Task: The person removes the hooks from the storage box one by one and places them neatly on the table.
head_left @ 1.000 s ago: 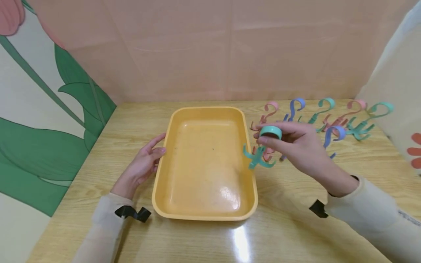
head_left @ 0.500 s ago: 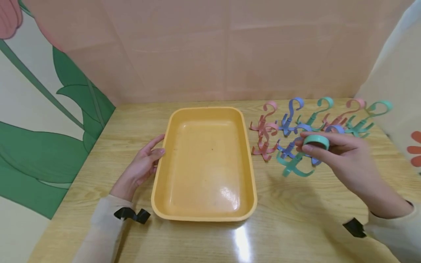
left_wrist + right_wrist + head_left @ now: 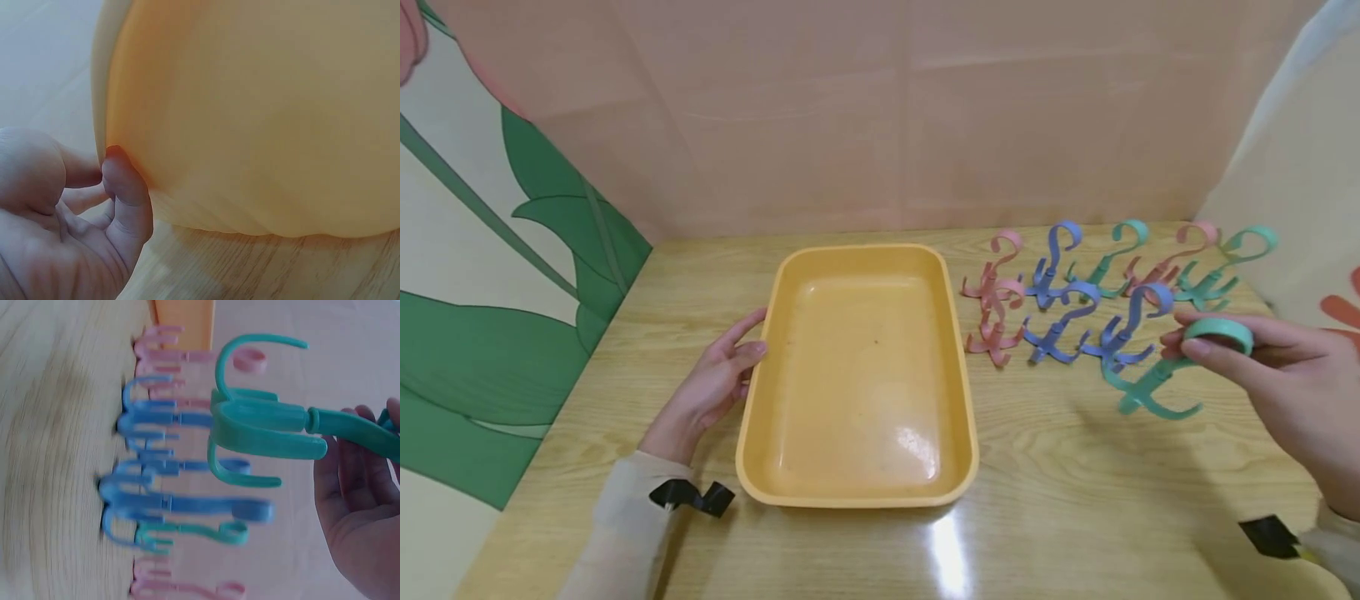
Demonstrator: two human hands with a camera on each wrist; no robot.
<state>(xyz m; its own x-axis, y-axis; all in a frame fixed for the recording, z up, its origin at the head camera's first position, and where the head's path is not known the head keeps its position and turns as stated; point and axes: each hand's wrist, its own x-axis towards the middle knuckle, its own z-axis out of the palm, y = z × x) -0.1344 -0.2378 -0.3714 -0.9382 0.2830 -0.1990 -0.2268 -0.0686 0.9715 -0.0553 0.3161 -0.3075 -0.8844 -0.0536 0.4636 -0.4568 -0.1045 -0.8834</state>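
Note:
My left hand (image 3: 703,396) holds the left rim of a yellow-orange plastic tray (image 3: 968,417). In the left wrist view, thumb and fingers pinch the tray's edge from both sides. My right hand (image 3: 1292,375) grips a teal clawed hanging hook (image 3: 1153,392) by its curled top, holding it above the table at the right. Its claws point down and left, apart from the table, as the right wrist view shows too. Beside it stand a blue hook (image 3: 1123,333), another blue hook (image 3: 1056,333) and a pink hook (image 3: 996,333), claws down.
Behind these, a back row holds a pink hook (image 3: 988,283), a blue hook (image 3: 1047,279), a teal hook (image 3: 1102,267), another pink hook (image 3: 1161,271) and another teal hook (image 3: 1206,287). The wooden table (image 3: 1060,517) meets a pink covered wall (image 3: 790,117) behind.
My right hand has carried the teal hook rightward from the tray's right rim, past the front row of hooks. The left hand stays at the tray; the view has shifted slightly.

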